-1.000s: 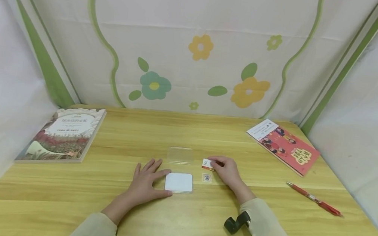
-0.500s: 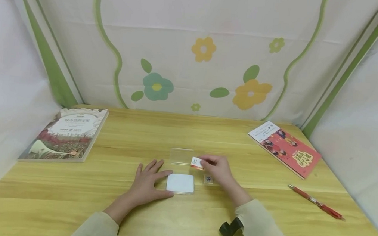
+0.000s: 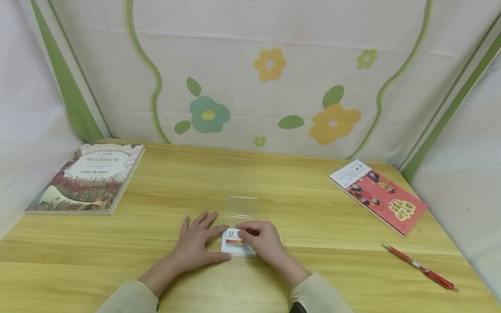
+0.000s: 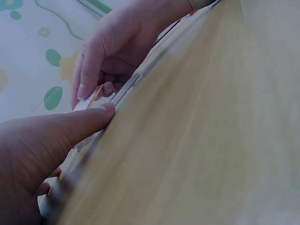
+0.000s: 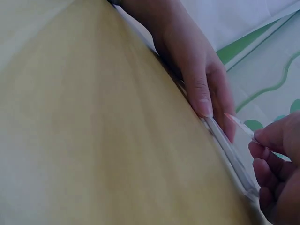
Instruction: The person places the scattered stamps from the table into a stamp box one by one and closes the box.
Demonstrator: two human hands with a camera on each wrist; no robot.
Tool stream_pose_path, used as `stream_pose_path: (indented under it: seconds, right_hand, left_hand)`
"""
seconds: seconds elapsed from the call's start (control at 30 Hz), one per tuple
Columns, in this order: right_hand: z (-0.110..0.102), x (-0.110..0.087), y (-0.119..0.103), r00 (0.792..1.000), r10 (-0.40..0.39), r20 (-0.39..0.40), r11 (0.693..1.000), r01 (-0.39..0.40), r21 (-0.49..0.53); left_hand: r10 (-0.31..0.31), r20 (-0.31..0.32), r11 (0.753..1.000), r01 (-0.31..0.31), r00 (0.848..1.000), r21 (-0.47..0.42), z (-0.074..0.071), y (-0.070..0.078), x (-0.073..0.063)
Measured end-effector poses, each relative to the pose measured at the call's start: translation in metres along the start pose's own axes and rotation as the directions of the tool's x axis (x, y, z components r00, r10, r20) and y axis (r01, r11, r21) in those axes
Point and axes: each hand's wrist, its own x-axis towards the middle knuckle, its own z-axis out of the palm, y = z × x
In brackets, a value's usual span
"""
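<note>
A flat white rectangular box with a clear rim (image 3: 237,250) lies in front of me. My left hand (image 3: 192,245) holds it at its left end, index finger at the far corner and thumb at the near one. Over the box, my right hand (image 3: 267,243) pinches a small white card with a red strip and a U-like mark (image 3: 231,234). In the right wrist view the card (image 5: 241,125) is tilted above the box (image 5: 229,152); whether its edge touches the box I cannot tell. Behind the box lies a clear plastic lid (image 3: 241,207).
A small printed square (image 3: 281,237) is mostly hidden behind my right hand. At the left of the wooden table (image 3: 177,170) lies a thick book (image 3: 89,179). On the right are a red book (image 3: 381,198) and a red pen (image 3: 419,267).
My right hand has carried the small card left and toward me, from right of the clear lid to over the white box. The left hand keeps its place on the box.
</note>
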Motion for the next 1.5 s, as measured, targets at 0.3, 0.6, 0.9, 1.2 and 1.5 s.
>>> stream_pose_path:
  seconds: [0.3, 0.6, 0.9, 1.2, 1.5]
  right_hand:
    - [0.008, -0.003, 0.004, 0.997, -0.075, -0.032, 0.983, 0.069, -0.171]
    - [0.01, -0.003, 0.004, 0.993, -0.118, -0.006, 0.949, 0.112, -0.293]
    - [0.011, -0.003, 0.002, 0.992, -0.128, 0.01, 0.937, 0.124, -0.327]
    - [0.012, -0.002, 0.001, 0.992, -0.128, 0.015, 0.934, 0.126, -0.333]
    - [0.009, -0.005, 0.0, 0.994, -0.104, -0.014, 0.966, 0.098, -0.24]
  left_hand:
    - [0.002, -0.003, 1.0, -0.002, 1.0, -0.006, 0.001, 0.0, 0.0]
    - [0.01, -0.006, 1.0, -0.01, 1.0, -0.018, 0.0, 0.001, 0.0]
    - [0.011, -0.007, 1.0, -0.011, 1.0, -0.003, -0.001, -0.002, 0.001]
    - [0.007, -0.004, 1.0, -0.007, 1.0, -0.009, -0.002, -0.002, 0.0]
    - [0.003, 0.003, 1.0, -0.003, 1.0, -0.015, -0.002, 0.0, 0.0]
